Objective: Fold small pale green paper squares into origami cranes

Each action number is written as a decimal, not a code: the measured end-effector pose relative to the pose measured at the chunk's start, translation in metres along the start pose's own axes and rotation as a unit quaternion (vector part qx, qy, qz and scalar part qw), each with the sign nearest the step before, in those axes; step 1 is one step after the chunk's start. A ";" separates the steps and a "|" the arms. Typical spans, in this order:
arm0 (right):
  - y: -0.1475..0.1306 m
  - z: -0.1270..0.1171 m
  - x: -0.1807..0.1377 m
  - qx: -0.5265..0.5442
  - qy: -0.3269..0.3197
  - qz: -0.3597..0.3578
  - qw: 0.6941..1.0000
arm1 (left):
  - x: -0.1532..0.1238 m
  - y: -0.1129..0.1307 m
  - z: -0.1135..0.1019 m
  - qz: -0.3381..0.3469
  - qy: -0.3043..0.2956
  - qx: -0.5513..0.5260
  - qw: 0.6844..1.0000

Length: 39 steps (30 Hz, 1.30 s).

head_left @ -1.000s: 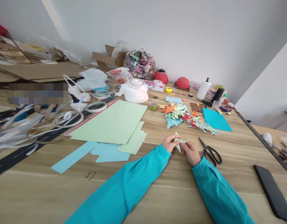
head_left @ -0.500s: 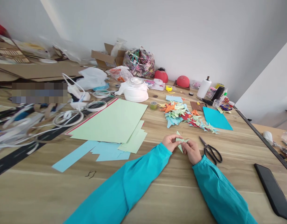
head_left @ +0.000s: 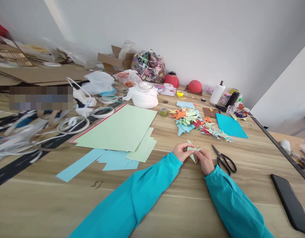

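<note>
Both of my hands meet over the wooden table [head_left: 167,205] and pinch a small pale green folded paper piece [head_left: 192,152] with pointed tips. My left hand [head_left: 181,151] grips its left side with curled fingers. My right hand [head_left: 205,160] holds its right side, fingers closed on it. Both arms wear teal sleeves. Black scissors [head_left: 224,160] lie just right of my right hand. A pile of small folded paper pieces [head_left: 195,124] in green, blue, orange and red lies beyond my hands.
Large pale green sheets [head_left: 120,129] and light blue paper strips [head_left: 97,162] lie to the left. A teal sheet [head_left: 230,126] lies at the right rear, a black phone [head_left: 289,202] near the right edge. Tape rolls [head_left: 102,112], bags, a white pot [head_left: 144,96] and boxes crowd the back.
The view has shifted only slightly. My hands stay together on the green folded piece, with small finger movements.
</note>
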State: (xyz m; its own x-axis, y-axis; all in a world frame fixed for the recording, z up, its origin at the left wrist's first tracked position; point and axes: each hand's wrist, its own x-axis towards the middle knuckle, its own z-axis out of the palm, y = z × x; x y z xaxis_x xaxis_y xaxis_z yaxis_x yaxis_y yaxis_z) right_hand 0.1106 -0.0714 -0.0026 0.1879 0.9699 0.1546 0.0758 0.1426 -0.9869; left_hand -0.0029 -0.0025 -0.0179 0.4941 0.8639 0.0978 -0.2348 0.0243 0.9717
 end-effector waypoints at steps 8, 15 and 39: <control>0.004 -0.001 0.000 -0.017 0.000 0.003 1.000 | 0.001 -0.001 0.001 0.006 -0.005 -0.009 1.000; 0.003 0.003 0.000 0.003 0.040 0.007 0.999 | 0.002 0.000 0.000 0.004 -0.011 0.007 1.000; 0.012 -0.001 0.003 0.016 0.052 0.049 0.997 | -0.002 0.002 0.002 -0.015 -0.027 -0.038 0.999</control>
State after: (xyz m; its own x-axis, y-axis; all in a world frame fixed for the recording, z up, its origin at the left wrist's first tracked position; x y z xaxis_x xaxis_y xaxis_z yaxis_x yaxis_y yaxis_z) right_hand 0.1130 -0.0671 -0.0135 0.2927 0.9543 0.0598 0.0217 0.0559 -0.9982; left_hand -0.0023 -0.0049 -0.0155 0.5452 0.8342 0.0829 -0.2820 0.0893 0.9553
